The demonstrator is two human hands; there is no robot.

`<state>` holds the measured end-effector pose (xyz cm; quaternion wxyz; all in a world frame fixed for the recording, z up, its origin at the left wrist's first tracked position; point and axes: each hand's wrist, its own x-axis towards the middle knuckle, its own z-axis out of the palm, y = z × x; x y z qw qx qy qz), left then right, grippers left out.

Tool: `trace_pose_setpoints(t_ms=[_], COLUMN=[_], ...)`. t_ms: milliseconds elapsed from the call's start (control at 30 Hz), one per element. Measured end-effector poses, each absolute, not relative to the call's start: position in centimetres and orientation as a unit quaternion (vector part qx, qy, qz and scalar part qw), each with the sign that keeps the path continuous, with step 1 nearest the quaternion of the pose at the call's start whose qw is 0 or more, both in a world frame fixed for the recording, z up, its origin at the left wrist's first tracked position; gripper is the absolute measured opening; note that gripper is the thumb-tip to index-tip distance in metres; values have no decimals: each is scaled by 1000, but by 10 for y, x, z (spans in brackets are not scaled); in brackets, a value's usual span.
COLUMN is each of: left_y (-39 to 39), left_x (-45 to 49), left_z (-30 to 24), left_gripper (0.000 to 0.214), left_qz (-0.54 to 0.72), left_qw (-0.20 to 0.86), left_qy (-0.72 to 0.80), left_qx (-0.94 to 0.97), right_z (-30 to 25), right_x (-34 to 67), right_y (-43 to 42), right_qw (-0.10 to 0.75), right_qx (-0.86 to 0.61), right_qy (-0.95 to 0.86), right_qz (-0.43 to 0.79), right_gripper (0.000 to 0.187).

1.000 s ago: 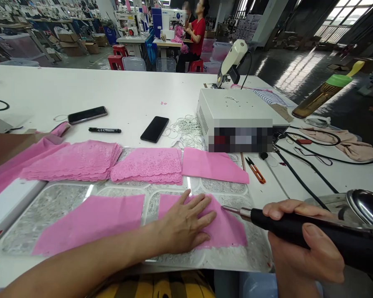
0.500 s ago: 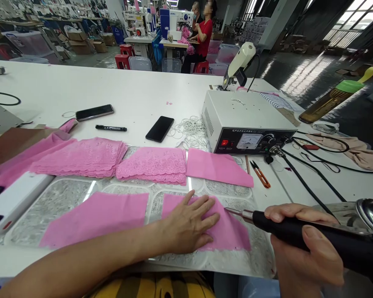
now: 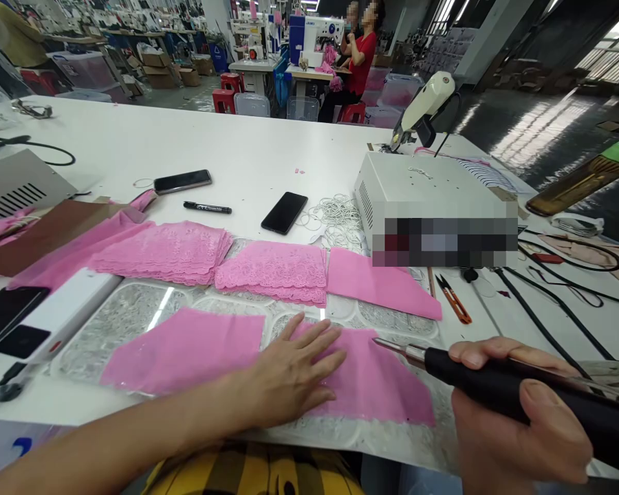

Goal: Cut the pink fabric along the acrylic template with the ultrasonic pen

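My left hand point(image 3: 294, 375) lies flat with fingers spread on the left part of a pink fabric piece point(image 3: 384, 385). In my right hand point(image 3: 526, 419) is a black corded handpiece point(image 3: 474, 375) with a slim metal tip. The tip is at the top right corner of that piece; I cannot tell whether it touches. Another pink fabric piece point(image 3: 186, 350) lies to the left, partly behind my left forearm. Both rest on a clear, textured plastic mat point(image 3: 144, 309). Behind them lie two stacks of pink lace point(image 3: 273, 271) point(image 3: 165, 251) and a folded plain pink fabric point(image 3: 382, 282).
A grey power box point(image 3: 428, 185) stands at the back right, with black cables point(image 3: 547, 320) running forward. Orange thread snips point(image 3: 454, 299), a phone point(image 3: 285, 213), a marker point(image 3: 207, 207) and tangled white elastic cord point(image 3: 338, 216) lie around. People sit at a sewing machine point(image 3: 314, 41) beyond the table.
The view has turned slightly left, so the table things appear farther right. My left hand has slid left on the fabric. The handpiece tip is now nearer the piece's top right corner.
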<state>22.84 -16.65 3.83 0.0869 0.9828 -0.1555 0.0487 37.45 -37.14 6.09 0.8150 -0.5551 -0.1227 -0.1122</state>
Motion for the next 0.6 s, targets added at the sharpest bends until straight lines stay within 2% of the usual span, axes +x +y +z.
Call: trace_pose_setpoints(t_ms=[233, 600], left_y=[-144, -142], left_x=[188, 184], left_z=[33, 25], left_gripper=[50, 48], left_qz=[61, 71], left_qw=[64, 81], left_qy=[-99, -78], left_qx=[991, 991], right_z=[59, 60], right_x=[370, 370], right_y=[-353, -341], right_qw=[811, 805], right_qx=[-560, -569], right_qy=[-143, -149], right_qz=[-89, -80], right_gripper=[15, 15])
